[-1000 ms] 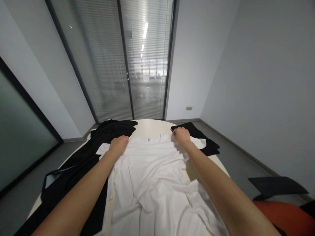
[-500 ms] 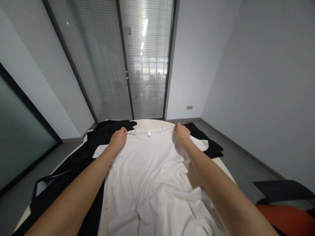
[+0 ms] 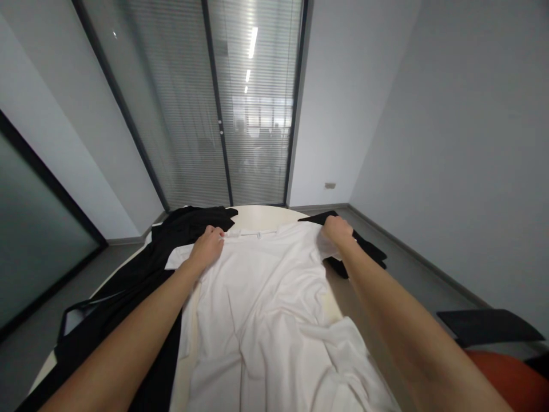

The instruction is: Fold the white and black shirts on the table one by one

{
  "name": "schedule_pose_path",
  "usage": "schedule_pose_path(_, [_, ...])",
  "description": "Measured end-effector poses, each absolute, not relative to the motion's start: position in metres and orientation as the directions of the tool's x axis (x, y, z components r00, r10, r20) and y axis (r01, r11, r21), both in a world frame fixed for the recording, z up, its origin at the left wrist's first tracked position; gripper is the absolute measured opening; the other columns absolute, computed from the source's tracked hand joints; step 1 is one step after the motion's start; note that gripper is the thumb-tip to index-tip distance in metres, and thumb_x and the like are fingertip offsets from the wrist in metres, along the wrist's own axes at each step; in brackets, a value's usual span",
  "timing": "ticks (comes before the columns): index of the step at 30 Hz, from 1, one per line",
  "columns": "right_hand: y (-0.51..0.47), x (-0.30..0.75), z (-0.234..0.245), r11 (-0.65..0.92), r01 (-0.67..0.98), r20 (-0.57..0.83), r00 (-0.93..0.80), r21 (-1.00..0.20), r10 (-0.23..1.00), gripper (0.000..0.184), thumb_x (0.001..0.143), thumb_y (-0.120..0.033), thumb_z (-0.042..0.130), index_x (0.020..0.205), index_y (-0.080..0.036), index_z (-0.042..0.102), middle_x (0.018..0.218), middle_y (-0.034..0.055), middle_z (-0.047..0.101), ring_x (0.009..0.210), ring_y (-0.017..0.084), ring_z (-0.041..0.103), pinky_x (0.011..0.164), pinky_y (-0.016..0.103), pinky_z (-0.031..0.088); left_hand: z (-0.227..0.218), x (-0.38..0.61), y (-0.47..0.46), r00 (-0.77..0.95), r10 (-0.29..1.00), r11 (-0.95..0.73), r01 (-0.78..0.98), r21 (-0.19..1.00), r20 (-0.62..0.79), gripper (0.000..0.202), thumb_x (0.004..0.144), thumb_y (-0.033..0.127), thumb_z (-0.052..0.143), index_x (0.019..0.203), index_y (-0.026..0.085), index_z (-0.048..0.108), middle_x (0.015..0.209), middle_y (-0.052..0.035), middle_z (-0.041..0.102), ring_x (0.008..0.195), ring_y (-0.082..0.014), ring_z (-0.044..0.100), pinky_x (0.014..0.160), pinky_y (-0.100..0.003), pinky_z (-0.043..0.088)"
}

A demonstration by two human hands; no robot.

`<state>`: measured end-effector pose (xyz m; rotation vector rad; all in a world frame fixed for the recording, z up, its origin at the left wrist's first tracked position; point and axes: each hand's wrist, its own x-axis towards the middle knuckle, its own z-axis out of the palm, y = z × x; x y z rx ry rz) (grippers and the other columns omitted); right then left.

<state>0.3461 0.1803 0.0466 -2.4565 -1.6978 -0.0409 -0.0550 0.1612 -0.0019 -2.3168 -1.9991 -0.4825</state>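
A white T-shirt (image 3: 261, 280) lies spread on the table with its collar at the far end and creases across the lower body. My left hand (image 3: 209, 246) is closed on its left shoulder, beside the collar. At the opposite shoulder, near the sleeve, my right hand (image 3: 338, 230) has its fingers curled on the cloth; the fingertips are partly hidden. The left sleeve sticks out beyond my left wrist. Folds bunch up towards the near end of the shirt.
Black clothes (image 3: 141, 274) cover the left side of the pale round table (image 3: 261, 216). Another black garment (image 3: 366, 249) lies at the right edge. An orange-seated chair (image 3: 506, 375) stands at the lower right. Beyond are a glass partition with blinds (image 3: 257, 154) and grey walls.
My right hand has moved right, from beside the collar out towards the sleeve. The collar now lies flatter and the shirt's upper edge is wider. My left hand has barely moved.
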Motion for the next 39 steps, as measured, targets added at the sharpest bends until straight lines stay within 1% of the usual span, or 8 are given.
schedule_pose_path(4, [0.176,0.371,0.059,-0.38,0.919,-0.018,0.38,-0.104,0.925,0.039,0.085,-0.022,0.061,0.119,-0.005,0.07,0.111,0.0266,0.069,0.106,0.033,0.068,0.085,0.038,0.052,0.0,-0.045,0.146,0.216,0.956,-0.246,0.958,0.146,0.199,0.023,0.094,0.027,0.046,0.1,0.022,0.068,0.106,-0.0072,0.069,0.101,-0.0223,0.065,0.089,-0.031,0.049])
schedule_pose_path(13, [0.171,0.382,0.064,-0.404,0.912,-0.118,0.395,-0.07,0.911,0.023,0.076,-0.018,0.068,0.096,-0.01,0.078,0.089,0.019,0.074,0.092,0.03,0.072,0.079,0.038,0.054,-0.023,-0.016,0.111,0.117,0.974,-0.139,0.985,0.103,0.194,0.049,0.097,0.048,0.043,0.129,0.015,0.061,0.142,-0.0194,0.054,0.13,-0.0344,0.052,0.108,-0.047,0.036])
schedule_pose_path(16, [0.17,0.375,0.07,-0.428,0.9,0.003,0.429,-0.087,0.903,0.035,0.087,-0.021,0.058,0.116,-0.006,0.07,0.102,0.0251,0.071,0.099,0.032,0.07,0.084,0.041,0.053,-0.035,-0.011,0.1,0.071,0.976,-0.092,0.991,0.094,0.208,0.057,0.098,0.05,0.039,0.142,0.015,0.052,0.155,-0.02,0.04,0.142,-0.0394,0.038,0.113,-0.051,0.029])
schedule_pose_path(20, [0.166,0.368,0.073,-0.392,0.911,0.286,0.412,-0.129,0.865,0.043,0.094,-0.026,0.048,0.133,-0.008,0.055,0.124,0.0269,0.063,0.117,0.035,0.06,0.094,0.047,0.047,-0.042,-0.01,0.096,0.057,0.978,-0.076,0.993,0.088,0.201,0.057,0.099,0.049,0.038,0.146,0.017,0.05,0.156,-0.0162,0.041,0.145,-0.0395,0.033,0.116,-0.051,0.027])
schedule_pose_path(23, [0.167,0.375,0.065,-0.442,0.886,0.264,0.465,-0.144,0.845,0.049,0.09,-0.032,0.056,0.131,-0.006,0.056,0.13,0.0279,0.06,0.126,0.039,0.053,0.098,0.05,0.045,-0.042,-0.011,0.096,0.056,0.976,-0.076,0.993,0.087,0.211,0.056,0.099,0.047,0.039,0.146,0.017,0.051,0.157,-0.0146,0.041,0.145,-0.0387,0.033,0.117,-0.051,0.027])
schedule_pose_path(29, [0.177,0.409,0.036,-0.478,0.83,0.005,0.5,-0.289,0.866,0.038,0.073,-0.029,0.071,0.104,-0.008,0.074,0.111,0.0251,0.069,0.113,0.04,0.063,0.09,0.048,0.052,-0.041,-0.011,0.095,0.056,0.975,-0.082,0.99,0.114,0.217,0.056,0.099,0.046,0.041,0.145,0.017,0.052,0.157,-0.0161,0.04,0.145,-0.0396,0.033,0.117,-0.053,0.027])
schedule_pose_path(35, [0.181,0.418,0.034,-0.351,0.842,0.182,0.453,-0.41,0.873,0.04,0.09,-0.034,0.053,0.121,-0.012,0.064,0.12,0.0188,0.067,0.116,0.03,0.063,0.094,0.038,0.051,-0.038,-0.01,0.094,0.053,0.98,-0.074,0.992,0.105,0.191,0.057,0.099,0.046,0.039,0.147,0.016,0.05,0.158,-0.016,0.039,0.145,-0.0418,0.031,0.117,-0.054,0.026])
schedule_pose_path(39, [0.185,0.411,0.034,-0.108,0.698,0.33,0.462,-0.708,0.823,0.051,0.089,-0.031,0.052,0.139,-0.019,0.047,0.128,0.012,0.064,0.106,0.02,0.066,0.084,0.03,0.056,-0.037,-0.009,0.093,0.053,0.981,-0.073,0.992,0.104,0.185,0.057,0.099,0.046,0.038,0.147,0.016,0.049,0.158,-0.0157,0.038,0.145,-0.0426,0.031,0.117,-0.053,0.027])
